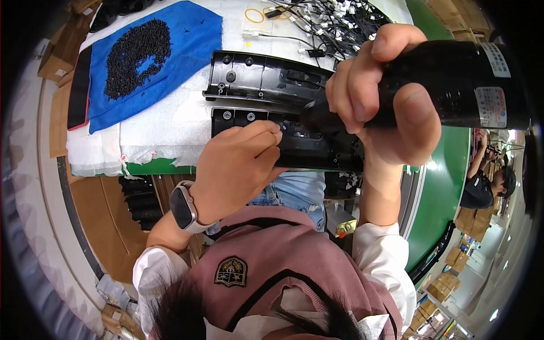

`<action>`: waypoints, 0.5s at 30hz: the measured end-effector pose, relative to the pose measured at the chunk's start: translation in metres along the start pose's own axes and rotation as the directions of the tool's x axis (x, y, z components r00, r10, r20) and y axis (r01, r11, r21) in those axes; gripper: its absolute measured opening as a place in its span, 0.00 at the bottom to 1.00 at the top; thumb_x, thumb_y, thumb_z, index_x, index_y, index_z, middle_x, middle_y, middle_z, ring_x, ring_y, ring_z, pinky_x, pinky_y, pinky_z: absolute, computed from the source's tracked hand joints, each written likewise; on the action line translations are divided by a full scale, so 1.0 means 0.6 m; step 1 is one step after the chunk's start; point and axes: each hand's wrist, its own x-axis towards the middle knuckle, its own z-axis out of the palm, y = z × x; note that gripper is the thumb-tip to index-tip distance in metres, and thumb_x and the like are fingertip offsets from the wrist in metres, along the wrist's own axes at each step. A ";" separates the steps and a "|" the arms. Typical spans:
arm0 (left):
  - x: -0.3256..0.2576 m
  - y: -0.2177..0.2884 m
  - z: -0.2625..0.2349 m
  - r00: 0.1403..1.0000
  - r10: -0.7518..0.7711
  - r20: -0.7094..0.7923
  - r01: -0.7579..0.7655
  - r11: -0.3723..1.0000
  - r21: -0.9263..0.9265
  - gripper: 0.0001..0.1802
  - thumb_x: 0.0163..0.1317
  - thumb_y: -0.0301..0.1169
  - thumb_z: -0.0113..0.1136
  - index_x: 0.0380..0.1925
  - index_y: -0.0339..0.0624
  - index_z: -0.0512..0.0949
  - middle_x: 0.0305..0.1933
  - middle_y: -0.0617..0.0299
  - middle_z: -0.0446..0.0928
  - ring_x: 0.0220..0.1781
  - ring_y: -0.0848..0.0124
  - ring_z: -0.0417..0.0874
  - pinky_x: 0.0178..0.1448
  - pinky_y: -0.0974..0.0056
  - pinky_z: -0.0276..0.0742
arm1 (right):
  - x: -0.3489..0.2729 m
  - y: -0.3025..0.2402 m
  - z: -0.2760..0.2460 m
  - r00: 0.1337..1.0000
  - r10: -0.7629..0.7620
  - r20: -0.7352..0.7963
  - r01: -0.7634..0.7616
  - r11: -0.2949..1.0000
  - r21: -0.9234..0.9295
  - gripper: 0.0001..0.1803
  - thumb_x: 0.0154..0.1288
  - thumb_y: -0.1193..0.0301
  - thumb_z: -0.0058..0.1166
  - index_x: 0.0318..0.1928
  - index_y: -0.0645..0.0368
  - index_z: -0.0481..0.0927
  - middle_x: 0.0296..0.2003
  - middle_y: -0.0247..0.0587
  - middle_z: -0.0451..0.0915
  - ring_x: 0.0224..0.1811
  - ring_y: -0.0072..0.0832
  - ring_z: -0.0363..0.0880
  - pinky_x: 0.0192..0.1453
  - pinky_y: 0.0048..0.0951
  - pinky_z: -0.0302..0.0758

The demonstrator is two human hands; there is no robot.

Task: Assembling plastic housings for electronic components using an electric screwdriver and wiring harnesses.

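My right hand (371, 93) is wrapped round a black, cylindrical electric screwdriver (453, 82) with pale labels near its far end. The tool's dark nose slants down over the nearer of two long black plastic shells (317, 152). My left hand (232, 167) is closed at the left part of that shell, its fingertips pinched together near the moulded screw posts. Whatever those fingers hold, if anything, is hidden. Just beyond lies the second black shell (255, 79), hollow side up, with several round posts inside.
A blue cloth (195, 37) at the far left bears a heap of small black screws (136, 56). Black cables (334, 25) with white connectors lie tangled at the back. White padding (164, 130) covers the table. Beyond a green surface (442, 192), another person (490, 184) is at the right.
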 end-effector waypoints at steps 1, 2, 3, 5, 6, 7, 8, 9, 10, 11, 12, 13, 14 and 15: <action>0.001 0.002 -0.003 1.000 -0.001 0.000 0.001 1.000 0.000 0.14 0.42 0.33 0.72 0.25 0.38 0.78 0.43 0.62 0.75 0.47 0.67 0.78 0.42 0.64 0.74 | 0.001 -0.001 0.001 1.000 -0.005 0.002 0.005 1.000 0.006 0.23 0.64 0.57 0.55 0.48 0.60 0.68 0.18 0.32 0.67 0.14 0.21 0.63 0.21 0.24 0.63; 0.002 0.005 -0.007 1.000 -0.025 0.015 0.025 1.000 -0.009 0.14 0.41 0.32 0.72 0.27 0.38 0.79 0.43 0.61 0.78 0.47 0.65 0.80 0.42 0.63 0.76 | 0.003 -0.003 0.004 1.000 -0.006 0.002 0.006 1.000 0.006 0.23 0.64 0.57 0.55 0.48 0.60 0.68 0.18 0.32 0.67 0.14 0.21 0.63 0.21 0.24 0.63; 0.003 0.005 -0.007 0.998 -0.053 0.033 0.054 0.998 -0.019 0.15 0.40 0.31 0.73 0.28 0.37 0.80 0.43 0.60 0.80 0.47 0.62 0.83 0.41 0.61 0.79 | 0.007 0.000 0.010 1.000 0.018 -0.013 -0.018 1.000 0.001 0.21 0.64 0.58 0.56 0.46 0.60 0.67 0.18 0.32 0.67 0.14 0.21 0.63 0.21 0.24 0.63; 0.004 0.002 -0.003 0.999 -0.050 0.021 0.051 0.998 -0.029 0.15 0.40 0.31 0.73 0.28 0.37 0.80 0.42 0.60 0.80 0.47 0.62 0.83 0.41 0.60 0.79 | 0.010 0.009 0.007 0.999 0.045 -0.028 -0.045 0.999 0.000 0.20 0.63 0.59 0.57 0.44 0.59 0.67 0.18 0.32 0.67 0.14 0.21 0.64 0.21 0.23 0.64; 0.003 0.002 -0.003 0.999 -0.043 0.004 0.043 0.999 -0.032 0.15 0.40 0.31 0.73 0.27 0.37 0.80 0.42 0.60 0.80 0.47 0.61 0.83 0.41 0.60 0.79 | 0.013 0.016 0.000 0.998 0.044 0.034 -0.046 0.998 0.045 0.19 0.63 0.60 0.59 0.42 0.58 0.67 0.18 0.32 0.67 0.14 0.21 0.64 0.21 0.23 0.64; 0.001 0.001 -0.003 0.999 -0.046 0.004 0.046 0.999 -0.027 0.15 0.40 0.31 0.73 0.27 0.37 0.80 0.42 0.60 0.80 0.47 0.61 0.83 0.41 0.60 0.79 | 0.015 0.021 -0.003 0.995 0.041 0.096 -0.049 0.995 0.091 0.18 0.62 0.62 0.60 0.41 0.58 0.66 0.18 0.32 0.67 0.15 0.21 0.64 0.20 0.23 0.63; -0.003 -0.001 -0.001 0.999 -0.040 0.005 0.040 0.999 -0.011 0.14 0.41 0.32 0.72 0.26 0.38 0.79 0.42 0.61 0.78 0.47 0.65 0.81 0.40 0.62 0.77 | 0.017 0.023 0.000 0.994 0.039 0.099 -0.048 0.994 0.096 0.18 0.62 0.62 0.60 0.41 0.58 0.66 0.18 0.32 0.67 0.15 0.21 0.64 0.20 0.23 0.63; -0.002 0.000 0.001 1.000 -0.024 0.004 0.024 1.000 -0.002 0.13 0.43 0.33 0.71 0.25 0.39 0.78 0.43 0.62 0.75 0.48 0.69 0.78 0.40 0.65 0.74 | 0.018 0.019 0.003 0.994 0.074 0.078 -0.083 0.990 0.113 0.18 0.62 0.63 0.60 0.41 0.58 0.66 0.18 0.32 0.67 0.15 0.21 0.64 0.20 0.22 0.63; 0.000 0.002 0.000 1.000 -0.019 0.002 0.019 1.000 -0.004 0.13 0.43 0.33 0.71 0.25 0.39 0.78 0.43 0.62 0.75 0.48 0.69 0.78 0.40 0.65 0.74 | 0.019 0.016 0.005 0.992 0.110 0.058 -0.117 0.984 0.132 0.18 0.62 0.63 0.61 0.42 0.58 0.66 0.18 0.32 0.68 0.15 0.21 0.65 0.19 0.22 0.63; 0.001 0.004 -0.001 1.000 -0.016 -0.001 0.016 1.000 0.006 0.13 0.42 0.33 0.71 0.25 0.39 0.78 0.42 0.63 0.76 0.48 0.69 0.78 0.40 0.65 0.75 | 0.018 0.023 0.001 0.993 0.059 0.099 -0.073 0.987 0.141 0.18 0.62 0.64 0.61 0.41 0.58 0.66 0.18 0.33 0.68 0.14 0.21 0.64 0.18 0.21 0.63; 0.001 0.004 0.000 1.000 -0.018 -0.003 0.018 1.000 0.017 0.13 0.42 0.33 0.71 0.25 0.39 0.78 0.42 0.63 0.76 0.48 0.69 0.78 0.40 0.65 0.75 | 0.017 0.024 0.002 0.993 0.059 0.099 -0.073 0.988 0.139 0.18 0.62 0.64 0.61 0.41 0.58 0.66 0.18 0.33 0.68 0.14 0.21 0.64 0.18 0.21 0.63; 0.001 0.004 0.000 1.000 -0.017 -0.004 0.017 1.000 0.016 0.13 0.42 0.33 0.71 0.25 0.39 0.78 0.42 0.63 0.76 0.48 0.69 0.78 0.40 0.65 0.75 | 0.015 0.025 0.003 0.994 0.061 0.091 -0.071 0.991 0.109 0.18 0.61 0.65 0.61 0.40 0.58 0.66 0.18 0.33 0.67 0.14 0.20 0.64 0.18 0.21 0.62; 0.001 0.004 0.001 1.000 -0.021 -0.001 0.021 1.000 0.009 0.13 0.42 0.33 0.71 0.25 0.39 0.78 0.42 0.63 0.76 0.48 0.69 0.79 0.40 0.65 0.75 | 0.015 0.026 0.004 0.995 0.063 0.082 -0.069 0.994 0.078 0.18 0.60 0.65 0.61 0.40 0.59 0.66 0.18 0.34 0.67 0.14 0.20 0.63 0.18 0.21 0.62; 0.000 0.003 0.001 1.000 -0.027 0.003 0.027 1.000 0.005 0.13 0.41 0.33 0.71 0.25 0.39 0.78 0.42 0.63 0.76 0.48 0.69 0.79 0.40 0.64 0.75 | 0.016 0.025 0.007 0.995 0.060 0.082 -0.067 0.995 0.079 0.18 0.60 0.65 0.61 0.40 0.59 0.66 0.18 0.34 0.67 0.14 0.20 0.63 0.18 0.21 0.62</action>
